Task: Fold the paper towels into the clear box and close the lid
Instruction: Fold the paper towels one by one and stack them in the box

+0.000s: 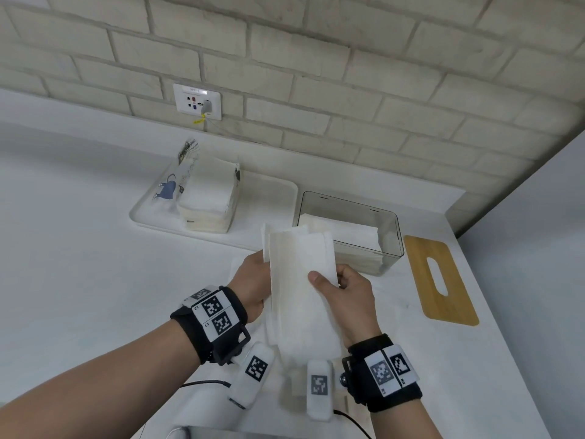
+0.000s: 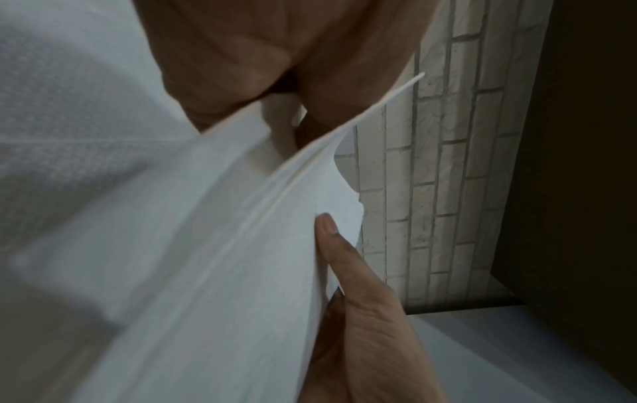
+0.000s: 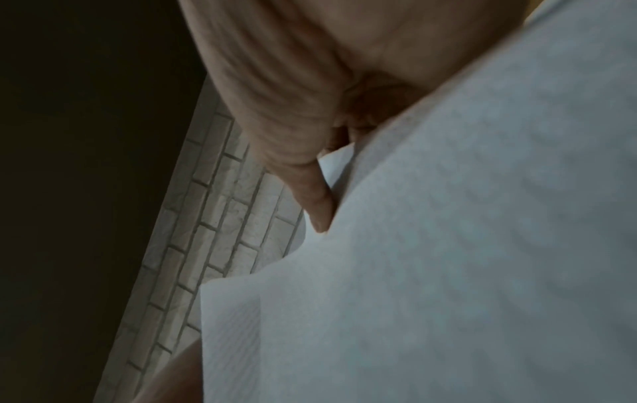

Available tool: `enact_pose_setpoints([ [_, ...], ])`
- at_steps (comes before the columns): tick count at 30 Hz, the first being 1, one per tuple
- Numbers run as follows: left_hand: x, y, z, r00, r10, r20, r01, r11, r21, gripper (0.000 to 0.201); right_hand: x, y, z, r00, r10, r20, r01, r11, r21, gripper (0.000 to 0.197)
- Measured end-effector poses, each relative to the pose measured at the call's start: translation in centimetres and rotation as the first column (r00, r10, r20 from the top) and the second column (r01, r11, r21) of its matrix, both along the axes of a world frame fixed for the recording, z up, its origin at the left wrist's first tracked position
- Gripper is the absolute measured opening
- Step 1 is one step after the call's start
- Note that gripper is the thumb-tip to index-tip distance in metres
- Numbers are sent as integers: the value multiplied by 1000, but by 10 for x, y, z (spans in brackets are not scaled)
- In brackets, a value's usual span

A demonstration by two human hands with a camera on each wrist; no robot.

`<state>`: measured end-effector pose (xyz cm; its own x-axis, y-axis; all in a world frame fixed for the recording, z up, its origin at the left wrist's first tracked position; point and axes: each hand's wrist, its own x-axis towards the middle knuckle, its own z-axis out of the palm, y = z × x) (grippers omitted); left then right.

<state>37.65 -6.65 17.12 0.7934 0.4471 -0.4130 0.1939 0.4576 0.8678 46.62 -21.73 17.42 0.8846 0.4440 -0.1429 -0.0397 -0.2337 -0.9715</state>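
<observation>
Both hands hold a folded bunch of white paper towels [image 1: 300, 280] up over the counter in the head view. My left hand [image 1: 256, 274] grips its left edge, fingers hidden behind the paper. My right hand [image 1: 329, 280] pinches the right edge with the thumb on top. The clear box [image 1: 392, 236] stands open just behind and right of them, with a layer of folded towels inside. Its bamboo lid [image 1: 456, 308] with a slot lies flat on the counter to the right. Both wrist views are mostly filled with the towels [image 2: 206, 245] [image 3: 448, 245] under the palms.
A white tray [image 1: 272, 191] at the back left carries an opened pack of paper towels [image 1: 209, 191]. The brick wall with an outlet [image 1: 197, 101] runs behind. The counter's right edge lies past the lid. A black cable [image 1: 205, 382] lies at the near edge.
</observation>
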Motion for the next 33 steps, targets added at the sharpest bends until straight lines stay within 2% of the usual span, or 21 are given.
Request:
enact_pose_setpoints([
  [3,2,-1,-1,1000,7,10,-7,1000,4,45,1,-3,0,998,-47,52,46,999,13,12],
  [4,2,0,-3,1000,5,6,-5,1000,1,42,2,-4,2,996,-67,66,66,998,23,12],
  [6,2,2,-8,1000,-1,-16,0,1000,-21,18,3,-5,5,992,-104,71,100,993,62,12],
  [7,1,3,-10,1000,-10,-24,9,999,-42,14,3,-6,7,991,-117,63,111,990,84,12],
  [10,-1,2,-13,998,-36,-46,31,994,-106,25,4,-10,14,991,-130,38,124,984,129,15],
  [13,-2,2,-10,998,-51,-31,48,992,-116,26,3,-14,27,998,-64,28,58,981,186,19],
  [16,-3,1,-4,998,-62,-26,60,995,-81,23,-2,-13,38,995,95,-6,-91,970,227,19],
  [20,-6,-4,0,993,-113,39,115,991,-67,48,-8,-2,31,963,268,28,-268,963,33,28],
  [25,-5,-6,3,985,-169,35,166,984,63,45,-5,8,13,951,285,124,-263,950,-167,51],
  [28,-8,-8,8,986,-151,64,147,987,68,47,0,8,11,935,318,159,-274,929,-248,67],
  [30,-8,-8,8,990,-123,75,118,991,67,46,1,7,14,932,300,203,-243,934,-261,66],
  [33,-8,-6,7,993,-95,74,89,993,77,42,2,9,16,943,256,213,-201,947,-249,47],
])
